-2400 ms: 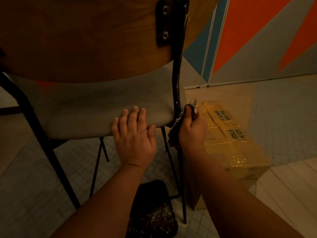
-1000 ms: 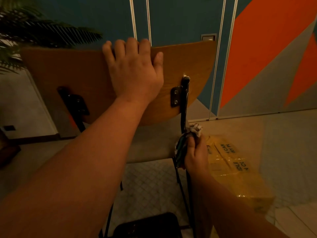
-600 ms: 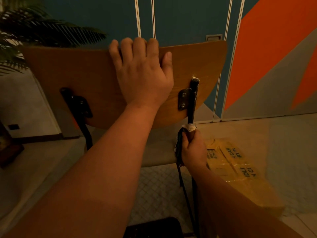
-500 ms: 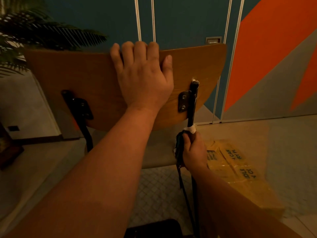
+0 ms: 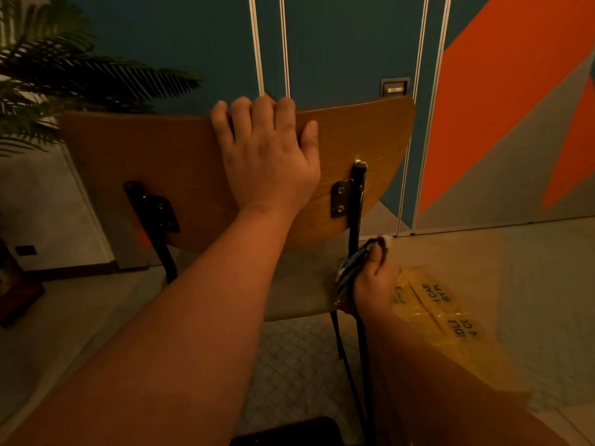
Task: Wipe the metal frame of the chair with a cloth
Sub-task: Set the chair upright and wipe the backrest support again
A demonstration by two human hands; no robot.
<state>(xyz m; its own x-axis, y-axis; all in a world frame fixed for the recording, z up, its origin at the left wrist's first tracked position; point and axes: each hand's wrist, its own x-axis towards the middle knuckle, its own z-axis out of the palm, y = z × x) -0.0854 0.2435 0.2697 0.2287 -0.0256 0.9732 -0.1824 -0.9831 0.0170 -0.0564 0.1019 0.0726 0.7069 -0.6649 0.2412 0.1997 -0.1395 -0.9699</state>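
A chair with a wooden backrest (image 5: 180,162) and grey seat (image 5: 299,284) stands in front of me, seen from behind. Its black metal frame shows as a right upright (image 5: 356,207) and a left upright (image 5: 154,217) bolted to the backrest. My left hand (image 5: 267,156) grips the top edge of the backrest, fingers curled over it. My right hand (image 5: 370,281) grips a dark patterned cloth (image 5: 347,272) wrapped around the right upright at seat level. The rear leg (image 5: 362,365) runs down below my right hand.
A yellow-taped cardboard box (image 5: 444,317) lies on the floor right of the chair. A palm plant (image 5: 64,82) stands at the left. Blue, orange and grey wall panels (image 5: 338,43) rise behind. A dark object (image 5: 289,432) sits by the bottom edge.
My left hand left the seat edge and took the top of the backrest. My right hand slid the cloth up the right upright, then slightly back down to seat level.
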